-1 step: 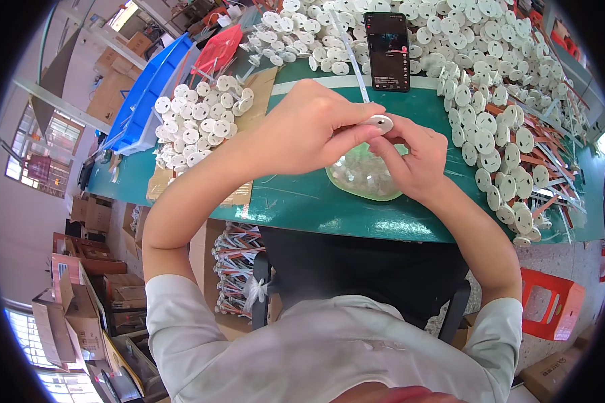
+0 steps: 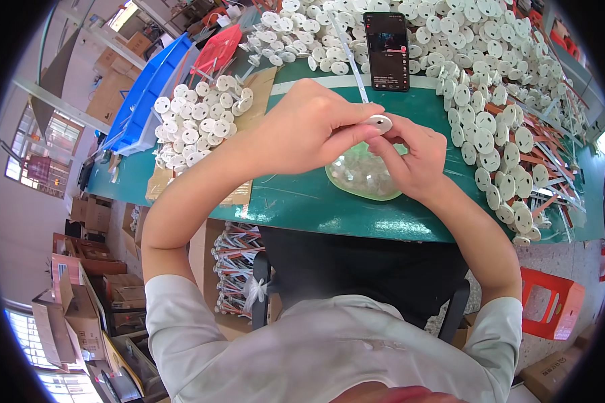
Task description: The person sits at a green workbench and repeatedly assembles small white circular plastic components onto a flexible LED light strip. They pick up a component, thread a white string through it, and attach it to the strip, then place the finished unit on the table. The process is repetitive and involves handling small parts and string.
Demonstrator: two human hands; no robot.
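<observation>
A round white disc with small slots is pinched between the fingers of both my hands above the green table. My left hand grips it from the left, thumb and forefinger closed on its edge. My right hand closes on its right side, fingertips near the left thumb. A long pale strip runs up and away from behind the fingers; whether it joins the disc is hidden. Just under the hands sits a green bowl of small clear pieces, partly covered by them.
Piles of white discs on strips cover the table's far and right sides. A smaller disc heap lies on cardboard at left, near a blue bin and a red basket. A phone stands at the back. A red stool is lower right.
</observation>
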